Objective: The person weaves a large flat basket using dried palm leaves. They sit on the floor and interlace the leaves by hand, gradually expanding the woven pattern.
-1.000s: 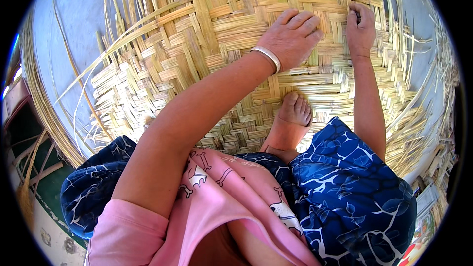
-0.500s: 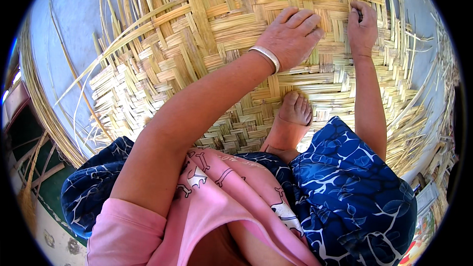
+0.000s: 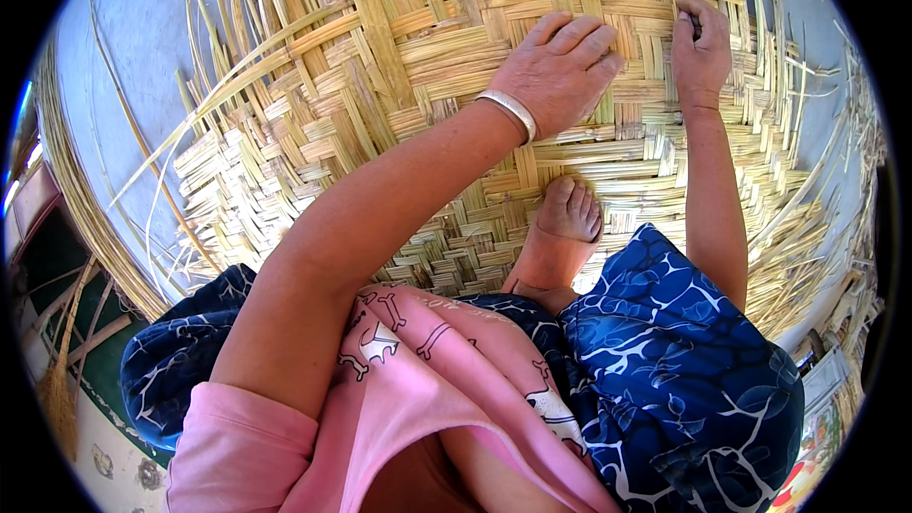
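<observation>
A large woven mat [image 3: 456, 66] of flat yellow-green split strips lies on the ground in front of me. My left hand [image 3: 562, 71], with a silver bangle on its wrist, rests palm down on the weave, its fingers stretched and slightly apart. To its right, my right hand [image 3: 703, 49] is closed against the mat near the right ends of the crosswise strips. Its fingers are curled with the thumb; what is between them is hidden. My bare foot [image 3: 570, 211] stands on the mat below my left hand.
Loose strip ends [image 3: 223, 19] stick out along the mat's left side, with one long strip [image 3: 199, 119] curving beyond it. A bundle of thin stalks [image 3: 81, 185] lies at far left. Below it is a straw broom [image 3: 59, 389]. More stalks [image 3: 855, 152] lie at the right rim.
Both hands keep almost the same place on the mat; the right hand has shifted very slightly upward.
</observation>
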{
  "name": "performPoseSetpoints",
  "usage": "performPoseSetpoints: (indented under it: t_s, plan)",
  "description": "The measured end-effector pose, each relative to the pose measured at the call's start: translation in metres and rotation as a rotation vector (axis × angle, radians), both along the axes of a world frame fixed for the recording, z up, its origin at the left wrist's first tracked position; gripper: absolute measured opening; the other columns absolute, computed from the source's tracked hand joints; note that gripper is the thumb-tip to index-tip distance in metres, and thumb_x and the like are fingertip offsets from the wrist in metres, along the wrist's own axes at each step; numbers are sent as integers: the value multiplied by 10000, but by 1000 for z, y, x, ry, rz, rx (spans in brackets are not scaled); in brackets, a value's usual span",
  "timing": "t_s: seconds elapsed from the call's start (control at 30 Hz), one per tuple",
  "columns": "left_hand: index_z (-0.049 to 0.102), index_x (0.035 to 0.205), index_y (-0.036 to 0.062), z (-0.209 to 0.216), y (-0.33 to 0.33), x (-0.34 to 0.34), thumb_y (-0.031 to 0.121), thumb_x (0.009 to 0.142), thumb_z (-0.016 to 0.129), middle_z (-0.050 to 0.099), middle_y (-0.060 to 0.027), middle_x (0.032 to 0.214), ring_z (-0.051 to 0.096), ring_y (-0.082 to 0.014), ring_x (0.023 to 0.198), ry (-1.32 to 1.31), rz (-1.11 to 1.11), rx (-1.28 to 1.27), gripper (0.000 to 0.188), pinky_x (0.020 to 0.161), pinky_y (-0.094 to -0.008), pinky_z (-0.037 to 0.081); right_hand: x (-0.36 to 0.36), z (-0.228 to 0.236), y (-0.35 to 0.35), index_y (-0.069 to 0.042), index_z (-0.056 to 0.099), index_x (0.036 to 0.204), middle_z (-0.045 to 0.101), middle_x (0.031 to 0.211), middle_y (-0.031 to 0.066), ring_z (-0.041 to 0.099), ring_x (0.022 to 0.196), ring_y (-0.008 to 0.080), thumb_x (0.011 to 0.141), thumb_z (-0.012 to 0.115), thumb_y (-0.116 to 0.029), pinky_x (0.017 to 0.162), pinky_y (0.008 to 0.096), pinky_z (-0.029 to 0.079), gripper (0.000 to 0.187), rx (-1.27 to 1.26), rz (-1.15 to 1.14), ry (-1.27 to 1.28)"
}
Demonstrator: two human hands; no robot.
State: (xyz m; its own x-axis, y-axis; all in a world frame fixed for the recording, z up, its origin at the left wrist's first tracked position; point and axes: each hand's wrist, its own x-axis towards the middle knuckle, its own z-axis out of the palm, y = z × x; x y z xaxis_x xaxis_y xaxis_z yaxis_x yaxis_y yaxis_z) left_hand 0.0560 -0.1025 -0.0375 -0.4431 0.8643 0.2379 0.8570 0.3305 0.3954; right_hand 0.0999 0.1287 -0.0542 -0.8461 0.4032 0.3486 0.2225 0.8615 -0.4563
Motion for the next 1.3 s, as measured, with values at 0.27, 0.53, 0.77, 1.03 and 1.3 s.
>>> performPoseSetpoints:
  t_s: [0.27, 0.53, 0.77, 1.03, 1.3]
  plan:
    - [605, 1160, 165, 1, 0, 1, 253, 841, 606, 498, -38, 1284, 416, -214, 1246, 0, 9, -13, 331, 1069, -412, 288, 0, -2, 1, -78, 665, 962, 627, 1014, 83, 604, 925, 245, 821, 564, -114, 814, 329, 493, 177, 18, 12, 26]
    - [606, 1157, 165, 0, 0, 1, 254, 840, 604, 509, -37, 1270, 416, -212, 1246, 5, 15, -5, 329, 1073, -409, 282, -1, 0, -1, -72, 664, 968, 629, 1018, 91, 600, 934, 253, 816, 561, -103, 838, 336, 484, 186, 0, 5, 11]
    - [624, 1111, 140, -2, 0, 0, 234, 808, 618, 529, -41, 1227, 428, -209, 1234, 5, 10, 37, 317, 1062, -404, 291, -1, -1, 0, -55, 661, 961, 629, 1014, 91, 602, 931, 248, 815, 559, -88, 833, 326, 487, 182, -4, 16, 14]
    - [626, 1106, 142, -4, 0, 0, 220, 798, 620, 529, -44, 1233, 429, -209, 1233, -13, 14, 52, 318, 1059, -404, 293, -1, 1, -3, -60, 666, 944, 632, 1006, 82, 605, 932, 233, 812, 566, -88, 834, 317, 489, 167, 0, -13, -5]
    - [624, 1105, 141, -3, 0, 0, 218, 794, 622, 528, -44, 1235, 430, -209, 1231, -10, 15, 56, 320, 1059, -404, 295, -1, 1, -3, -65, 667, 940, 632, 1000, 79, 605, 935, 232, 814, 565, -93, 830, 315, 490, 165, 6, -26, -21]
